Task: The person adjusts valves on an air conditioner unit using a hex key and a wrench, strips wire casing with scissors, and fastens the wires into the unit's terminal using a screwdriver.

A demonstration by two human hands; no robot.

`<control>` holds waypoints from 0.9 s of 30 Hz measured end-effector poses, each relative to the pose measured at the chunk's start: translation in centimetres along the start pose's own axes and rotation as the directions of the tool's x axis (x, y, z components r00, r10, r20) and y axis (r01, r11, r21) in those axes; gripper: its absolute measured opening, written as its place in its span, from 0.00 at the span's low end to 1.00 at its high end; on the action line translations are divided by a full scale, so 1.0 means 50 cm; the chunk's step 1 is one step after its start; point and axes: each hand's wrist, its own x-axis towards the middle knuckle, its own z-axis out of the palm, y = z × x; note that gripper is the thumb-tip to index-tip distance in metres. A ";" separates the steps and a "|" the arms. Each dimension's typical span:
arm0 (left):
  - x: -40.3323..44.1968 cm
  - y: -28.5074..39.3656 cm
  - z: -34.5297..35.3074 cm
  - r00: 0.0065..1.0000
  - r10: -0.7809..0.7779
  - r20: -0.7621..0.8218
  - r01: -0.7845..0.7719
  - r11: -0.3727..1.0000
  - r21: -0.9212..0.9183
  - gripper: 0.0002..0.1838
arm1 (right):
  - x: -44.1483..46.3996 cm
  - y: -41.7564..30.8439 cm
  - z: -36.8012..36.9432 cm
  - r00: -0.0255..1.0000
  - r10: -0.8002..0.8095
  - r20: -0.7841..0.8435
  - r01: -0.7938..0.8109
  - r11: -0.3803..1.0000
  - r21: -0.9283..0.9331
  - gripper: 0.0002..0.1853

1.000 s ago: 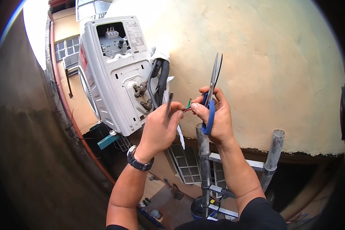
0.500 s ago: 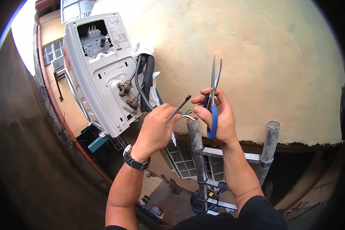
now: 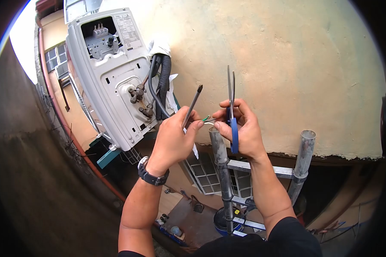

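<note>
My left hand (image 3: 178, 135) is closed around a screwdriver (image 3: 193, 104), its dark tip pointing up. The same fingers pinch the end of a dark cable (image 3: 154, 92). A green wire (image 3: 206, 118) and a white wire (image 3: 209, 124) stick out of that end toward my right hand (image 3: 244, 132). Blue-handled scissors (image 3: 234, 132) sit in my right hand, blades upward and nearly together. My right thumb and forefinger are at the wire ends; their exact grip is partly hidden. The cable runs from beside an outdoor air conditioner unit (image 3: 109, 75), whose terminal compartment (image 3: 101, 40) is uncovered.
Black insulated pipes (image 3: 163, 85) hang by the unit's valves (image 3: 137, 94). A metal ladder (image 3: 283, 171) rises below my hands, its left rail close under the wires. A plastered wall (image 3: 278, 85) stands ahead. Far below are a bucket (image 3: 222, 220) and a floor.
The screwdriver has swung more upright and left. My right hand and scissors have turned slightly, with the blades closer together. The view has shifted a little.
</note>
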 end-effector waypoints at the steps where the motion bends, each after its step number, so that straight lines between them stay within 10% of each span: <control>1: 0.001 -0.002 -0.002 0.999 -0.034 0.028 0.034 0.999 0.006 0.06 | 0.000 0.005 -0.001 0.998 -0.043 0.035 0.044 0.998 -0.048 0.25; 14: -0.020 -0.041 -0.005 0.993 0.067 0.097 -0.046 0.979 -0.200 0.09 | 0.017 0.029 0.003 0.995 -0.077 0.069 0.086 0.988 -0.127 0.22; 21: -0.036 -0.070 0.022 0.894 0.421 -0.152 -0.396 0.902 0.172 0.07 | -0.021 0.045 0.020 0.999 -0.050 0.000 0.050 0.999 -0.002 0.22; 27: -0.059 -0.068 0.012 0.913 0.332 -0.236 -0.301 0.940 0.160 0.04 | -0.160 0.118 -0.003 0.984 0.155 0.084 -0.129 0.957 -0.259 0.27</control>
